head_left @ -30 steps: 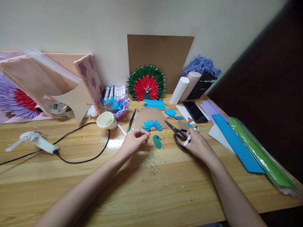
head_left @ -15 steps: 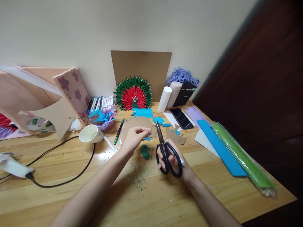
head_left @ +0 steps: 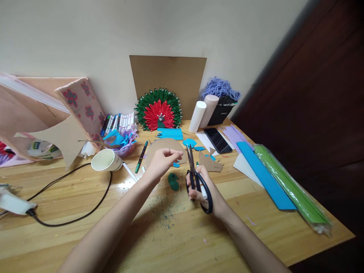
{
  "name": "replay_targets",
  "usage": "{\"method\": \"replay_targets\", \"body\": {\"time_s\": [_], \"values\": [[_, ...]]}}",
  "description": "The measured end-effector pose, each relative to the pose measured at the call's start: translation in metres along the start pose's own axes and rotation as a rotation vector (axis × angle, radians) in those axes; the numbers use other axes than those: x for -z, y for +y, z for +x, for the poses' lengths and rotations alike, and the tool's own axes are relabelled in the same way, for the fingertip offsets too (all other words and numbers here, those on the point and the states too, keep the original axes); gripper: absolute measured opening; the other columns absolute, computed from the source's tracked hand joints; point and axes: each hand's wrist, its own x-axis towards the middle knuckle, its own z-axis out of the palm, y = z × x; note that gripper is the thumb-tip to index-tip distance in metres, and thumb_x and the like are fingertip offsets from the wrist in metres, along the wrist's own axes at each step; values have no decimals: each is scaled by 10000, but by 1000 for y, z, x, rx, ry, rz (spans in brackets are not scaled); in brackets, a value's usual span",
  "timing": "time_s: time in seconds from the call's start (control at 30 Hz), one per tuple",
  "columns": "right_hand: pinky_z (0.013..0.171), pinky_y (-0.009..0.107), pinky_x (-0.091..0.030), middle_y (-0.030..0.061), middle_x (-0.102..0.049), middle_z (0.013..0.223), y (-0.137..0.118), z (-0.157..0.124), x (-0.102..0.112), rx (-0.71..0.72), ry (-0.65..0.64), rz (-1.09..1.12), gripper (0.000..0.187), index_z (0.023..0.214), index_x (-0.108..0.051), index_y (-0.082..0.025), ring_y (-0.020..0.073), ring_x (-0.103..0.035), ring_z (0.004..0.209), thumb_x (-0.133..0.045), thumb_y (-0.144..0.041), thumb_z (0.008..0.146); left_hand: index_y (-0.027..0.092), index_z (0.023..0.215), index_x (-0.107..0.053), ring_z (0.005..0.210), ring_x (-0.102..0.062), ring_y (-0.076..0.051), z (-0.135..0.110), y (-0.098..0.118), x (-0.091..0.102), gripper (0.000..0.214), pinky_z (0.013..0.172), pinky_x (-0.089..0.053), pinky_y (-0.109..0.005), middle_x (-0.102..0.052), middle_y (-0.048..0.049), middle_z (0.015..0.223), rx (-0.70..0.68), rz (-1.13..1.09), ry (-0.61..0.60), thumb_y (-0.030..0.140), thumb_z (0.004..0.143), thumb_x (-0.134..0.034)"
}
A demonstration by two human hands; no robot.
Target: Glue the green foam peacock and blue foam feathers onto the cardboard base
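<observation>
My right hand grips black-handled scissors, blades pointing away and slightly parted. A white marker is tucked in the same hand. To their left, my left hand hovers with thumb and forefinger pinched together; anything between them is too small to make out. Between the hands, a small green bird-shaped cutout lies on the table. Beneath and behind my left hand is a round piece of brown cardboard. Blue paper leaf pieces and a cut cardboard scrap lie beyond the scissors.
A paper cup, a bowl of scraps and a corded glue gun sit left. A red-and-green peacock piece leans at the back. On the right are a phone, blue sheet and green wrapped roll.
The scissors have turned in my right hand, and their blades have come slightly apart. My left hand stays pinched in nearly the same place. The view has shifted a little.
</observation>
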Motion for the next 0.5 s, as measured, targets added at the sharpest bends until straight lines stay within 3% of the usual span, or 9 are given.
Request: {"method": "replay_targets", "body": {"time_s": [0.3, 0.5], "values": [[466, 204, -412, -32, -473, 781, 1, 1, 3, 19, -33, -74, 526, 845, -306, -243, 75, -455, 541, -645, -602, 662, 127, 594, -638, 552, -443, -81, 1, 4, 0, 265, 538, -328, -217, -618, -17, 642, -2, 59, -28, 387, 635, -676], [350, 164, -346, -78, -456, 684, 2, 3, 5, -49, -24, -67, 541, 813, -287, -248, 46, -405, 418, -659, -601, 641, 135, 627, -662, 548, -442, -91, 4, 6, 6, 275, 542, -341, -225, -596, -13, 611, 34, 125, -100, 410, 633, -673]]}}
